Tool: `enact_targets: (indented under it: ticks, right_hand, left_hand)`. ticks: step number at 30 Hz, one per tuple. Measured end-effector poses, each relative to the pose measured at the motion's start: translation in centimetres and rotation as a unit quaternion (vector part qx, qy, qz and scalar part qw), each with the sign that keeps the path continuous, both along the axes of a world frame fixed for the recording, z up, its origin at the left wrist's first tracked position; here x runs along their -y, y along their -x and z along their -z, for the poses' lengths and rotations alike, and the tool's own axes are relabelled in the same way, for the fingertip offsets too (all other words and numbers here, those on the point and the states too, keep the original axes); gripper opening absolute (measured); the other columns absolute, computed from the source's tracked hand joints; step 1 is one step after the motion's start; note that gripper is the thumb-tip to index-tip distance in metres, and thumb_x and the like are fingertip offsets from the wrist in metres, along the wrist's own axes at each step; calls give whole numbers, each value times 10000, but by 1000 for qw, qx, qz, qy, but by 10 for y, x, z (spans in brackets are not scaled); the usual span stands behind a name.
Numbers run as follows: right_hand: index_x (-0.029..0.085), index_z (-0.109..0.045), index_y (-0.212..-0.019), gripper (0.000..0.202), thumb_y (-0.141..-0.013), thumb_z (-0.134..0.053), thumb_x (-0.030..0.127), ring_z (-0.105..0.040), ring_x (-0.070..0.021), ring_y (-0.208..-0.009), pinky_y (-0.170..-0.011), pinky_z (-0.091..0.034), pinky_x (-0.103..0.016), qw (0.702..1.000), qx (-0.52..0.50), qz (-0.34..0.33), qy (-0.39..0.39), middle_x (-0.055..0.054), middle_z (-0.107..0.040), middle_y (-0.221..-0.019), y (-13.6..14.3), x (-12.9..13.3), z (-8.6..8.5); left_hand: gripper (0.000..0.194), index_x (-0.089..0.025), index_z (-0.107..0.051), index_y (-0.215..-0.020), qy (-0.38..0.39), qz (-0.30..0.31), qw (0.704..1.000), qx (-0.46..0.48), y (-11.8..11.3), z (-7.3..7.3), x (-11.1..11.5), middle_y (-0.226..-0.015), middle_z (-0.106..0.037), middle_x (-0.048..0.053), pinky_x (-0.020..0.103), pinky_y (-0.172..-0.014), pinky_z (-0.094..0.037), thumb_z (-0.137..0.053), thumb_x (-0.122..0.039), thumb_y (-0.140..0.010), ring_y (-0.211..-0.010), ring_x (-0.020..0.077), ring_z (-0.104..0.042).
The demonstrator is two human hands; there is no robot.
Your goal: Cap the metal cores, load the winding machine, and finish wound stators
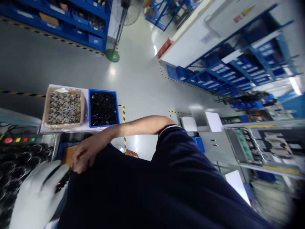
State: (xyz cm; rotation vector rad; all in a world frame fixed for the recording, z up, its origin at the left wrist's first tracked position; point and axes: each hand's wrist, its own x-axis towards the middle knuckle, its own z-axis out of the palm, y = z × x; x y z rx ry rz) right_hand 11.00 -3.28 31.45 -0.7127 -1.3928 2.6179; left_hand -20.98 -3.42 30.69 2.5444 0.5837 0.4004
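Observation:
My left hand (pixel 38 194), in a white glove, is at the lower left, its fingers and thumb bent around a small dark part (pixel 62 185). Bare and curled, my right hand (pixel 85 154) is just above and to the right of it, in front of my dark shirt. Its fingers are pressed together; anything between them is hidden. Beside those fingers lies an orange-brown block (pixel 69 155). Many dark round parts (pixel 20 170) fill the area left of the gloved hand.
A lined box (pixel 84 106) of metal parts and a blue bin (pixel 117 109) of black parts stand on a white surface (pixel 45 129). Control buttons (pixel 17 140) are at left. Farther off are a fan (pixel 112 54), blue shelving (pixel 105 38) and a grey cabinet (pixel 215 151).

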Motion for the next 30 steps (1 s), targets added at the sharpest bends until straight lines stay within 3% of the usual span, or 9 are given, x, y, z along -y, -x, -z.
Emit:
enact_targets:
  ticks: [4,7,10,14,18,21,24,27,30]
  right_hand:
    - [191,-767,-1030,495,-949,-1022,607,-832,-189,-927,-942,-704,-346,993,-16,-73,96,-20,-851,-988,19,-5,14]
    - [230,-660,-941,354,-1156,-795,477,-714,-164,-843,-860,-657,-312,981,27,-105,-163,18,-716,-867,30,-14,-1]
    - [259,-741,-1070,207,-1220,-599,240,-717,-238,-1106,-968,-604,-379,876,32,-138,-460,-59,-766,-1057,40,-32,-32]
    - [253,-769,-1080,155,-1190,-662,227,-668,-261,-1255,-1123,-558,-449,807,13,-152,-571,-83,-766,-1199,54,-59,-61]
    - [216,-772,-1152,501,-869,-1065,508,-767,-240,-1244,-1046,-646,-385,929,28,-259,-263,-75,-795,-1331,76,-74,-60]
    - [201,-742,-1106,555,-894,-1007,640,-803,-188,-998,-927,-680,-358,928,72,-365,27,-47,-830,-1112,102,-63,-53]
    - [220,-641,-939,485,-990,-919,614,-602,-118,-703,-729,-574,-279,924,68,-377,3,68,-640,-773,126,-38,-46]
    - [229,-610,-914,300,-1154,-709,379,-529,-142,-739,-706,-424,-274,886,-20,-361,-290,57,-563,-750,144,-15,-40]
    - [222,-639,-908,315,-1210,-573,279,-562,-183,-857,-788,-409,-319,791,-109,-359,-484,-6,-621,-853,167,-1,-27]
  left_hand:
    - [697,-510,-826,-1478,-107,16,994,12,0,-30,20,-1273,-896,72,646,-1064,-695,-654,-74,-962,-1124,400,-863]
    - [390,-350,-866,-1279,-12,-109,994,0,-4,-37,38,-1235,-899,84,539,-1091,-699,-769,-93,-1002,-1085,330,-872]
    - [278,-242,-836,-1016,249,-255,934,16,-9,-39,59,-919,-849,68,437,-828,-728,-642,-364,-1173,-760,265,-818]
    - [268,-224,-807,-1098,307,-383,869,55,-12,-45,94,-908,-849,78,398,-717,-685,-668,-448,-1148,-758,277,-828]
    - [285,-245,-811,-1288,-13,-449,893,33,-6,-54,126,-1337,-866,156,516,-1049,-686,-855,-338,-1023,-1208,370,-855]
    - [181,-294,-837,-1173,-108,-394,913,14,-1,-62,147,-1240,-875,97,501,-1059,-666,-751,-184,-1058,-1084,299,-843]
    - [240,-307,-839,-1123,-90,-418,904,-13,-2,-67,171,-1095,-875,55,473,-1019,-652,-693,-126,-1062,-953,257,-812]
    - [188,-263,-827,-1207,81,-568,819,26,-6,-56,205,-1105,-881,96,505,-1019,-658,-789,-307,-1029,-994,312,-834]
    - [372,-228,-768,-1245,386,-615,658,201,-11,-28,249,-982,-843,72,436,-866,-664,-812,-519,-1017,-851,291,-816]
